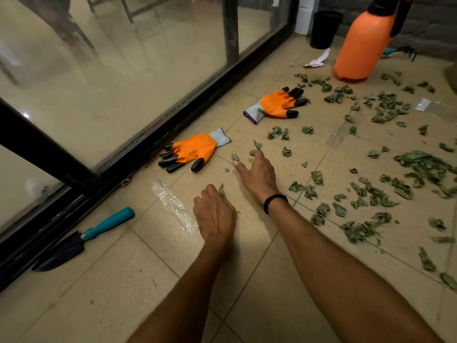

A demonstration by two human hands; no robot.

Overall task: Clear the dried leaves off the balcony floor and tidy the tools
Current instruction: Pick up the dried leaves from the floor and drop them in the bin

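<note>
Reaching right hand among dried leaves

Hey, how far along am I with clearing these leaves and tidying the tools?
Barely started. Done: only the floor nearest you looks leaf-free. In hand: your left hand seems to grip a few leaf bits, and your right hand reaches, fingers spread, for a loose leaf. Left: most dried leaves lie scattered at right, and the gloves, trowel and sprayer sit untidied.
</note>
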